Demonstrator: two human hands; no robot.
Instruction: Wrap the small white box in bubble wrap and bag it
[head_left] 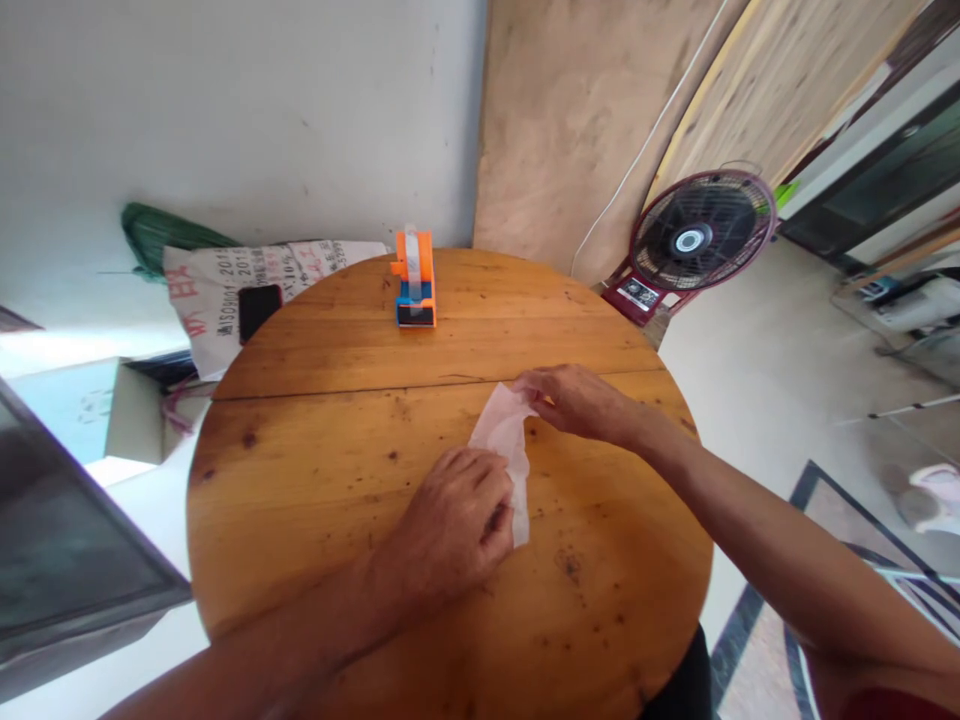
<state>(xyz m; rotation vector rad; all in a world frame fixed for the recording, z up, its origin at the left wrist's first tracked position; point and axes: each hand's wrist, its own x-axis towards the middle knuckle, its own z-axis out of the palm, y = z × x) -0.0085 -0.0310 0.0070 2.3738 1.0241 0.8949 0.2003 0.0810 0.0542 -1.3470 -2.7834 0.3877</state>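
Observation:
A thin, pale pinkish-white tissue (pixel 501 422) lies slanted over the middle of the round wooden table (pixel 300 480). My left hand (pixel 459 515) rests on its near part with the fingers curled, and a strip hangs out past them toward me. At the far right corner of the tissue, the fingertips of my right hand (pixel 574 400) are pinched on its edge. The part of the tissue beneath my left hand is hidden.
Near the table's far edge stands an orange and blue tape dispenser (pixel 416 280). A black phone (pixel 259 312) lies on a printed white sack (pixel 217 300) beyond the left edge. A dark red fan (pixel 690 240) stands behind on the right, by a plywood board (pixel 562 120).

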